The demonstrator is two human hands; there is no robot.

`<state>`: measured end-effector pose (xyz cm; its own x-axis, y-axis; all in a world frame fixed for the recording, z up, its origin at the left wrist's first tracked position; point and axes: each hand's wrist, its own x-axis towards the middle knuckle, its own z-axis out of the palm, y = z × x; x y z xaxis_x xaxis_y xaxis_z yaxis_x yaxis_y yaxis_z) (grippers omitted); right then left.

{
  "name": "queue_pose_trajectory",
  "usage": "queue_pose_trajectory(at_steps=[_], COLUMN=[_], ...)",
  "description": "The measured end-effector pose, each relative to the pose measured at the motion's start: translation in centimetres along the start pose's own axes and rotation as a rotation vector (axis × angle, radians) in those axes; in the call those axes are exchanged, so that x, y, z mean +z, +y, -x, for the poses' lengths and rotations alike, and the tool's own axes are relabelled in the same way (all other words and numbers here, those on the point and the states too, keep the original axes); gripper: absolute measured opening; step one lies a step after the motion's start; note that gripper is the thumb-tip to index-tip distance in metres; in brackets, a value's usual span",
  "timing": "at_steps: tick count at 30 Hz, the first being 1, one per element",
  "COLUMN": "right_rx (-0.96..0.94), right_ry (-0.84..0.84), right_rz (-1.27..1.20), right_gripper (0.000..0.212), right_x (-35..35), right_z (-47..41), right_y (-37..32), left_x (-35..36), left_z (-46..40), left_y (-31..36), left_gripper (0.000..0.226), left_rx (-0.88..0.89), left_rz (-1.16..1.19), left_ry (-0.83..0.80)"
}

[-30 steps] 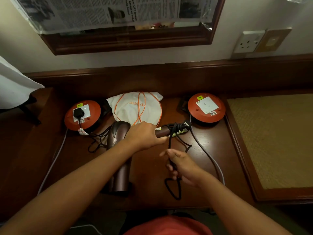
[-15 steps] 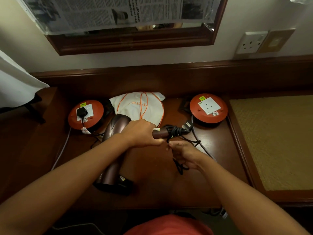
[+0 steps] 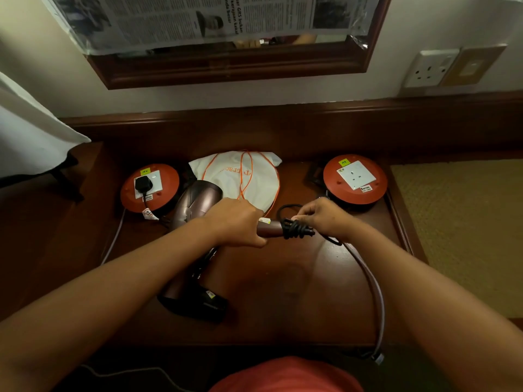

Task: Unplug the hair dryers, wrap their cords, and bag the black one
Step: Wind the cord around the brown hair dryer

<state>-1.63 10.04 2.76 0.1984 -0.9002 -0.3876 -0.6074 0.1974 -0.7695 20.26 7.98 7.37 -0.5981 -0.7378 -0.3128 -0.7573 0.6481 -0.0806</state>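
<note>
Head view: the left hand (image 3: pixel 237 222) grips the handle of a brown hair dryer (image 3: pixel 195 205), its handle running sideways toward the right. The right hand (image 3: pixel 325 215) pinches the black cord (image 3: pixel 297 229) coiled round the handle's end. The dryer is above the tabletop (image 3: pixel 297 278), in front of a white drawstring bag (image 3: pixel 240 176).

Our right hand (image 3: pixel 325 219) is now up beside the handle's end, no longer low over the tabletop; the hanging loop of black cord (image 3: pixel 297 229) is now coiled tight around the handle.
</note>
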Motion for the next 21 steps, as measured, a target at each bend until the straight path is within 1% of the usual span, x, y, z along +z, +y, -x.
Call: queue_pose_trajectory(at_steps=[7,9,12,14,18,21], right_rx=[-0.064,-0.088,-0.106,-0.110,-0.122,-0.139], right_ry=[0.127,0.152,0.192,0.196,0.178,0.187], right_rz=[0.150,0.186,0.226,0.251,0.355,0.323], right_gripper=[0.013,0.013,0.019,0.022,0.024,0.022], right_x=[-0.8,-0.8,-0.7,-0.4,1.3,2.4], right_z=[0.0,0.4,1.3,1.9,2.7,3.2], right_y=[-2.5,-3.2,-3.9,-4.0,-3.8,-3.2], left_x=[0.9,1.3,1.9,2.4,3.2,3.6], left_z=[-0.6,-0.8,-1.0,-1.0,-1.0,-1.1], left_y=[0.8,1.0,0.9,0.8,1.1,0.9], left_gripper=[0.038,0.039,0.041,0.043,0.045,0.045], left_rx=[-0.002,-0.027,-0.094,-0.130,-0.139,-0.164], left_rz=[-0.038,-0.029,0.015,0.043,0.036,0.040], left_ry=[0.009,-0.007,-0.029,-0.036,-0.048,-0.035])
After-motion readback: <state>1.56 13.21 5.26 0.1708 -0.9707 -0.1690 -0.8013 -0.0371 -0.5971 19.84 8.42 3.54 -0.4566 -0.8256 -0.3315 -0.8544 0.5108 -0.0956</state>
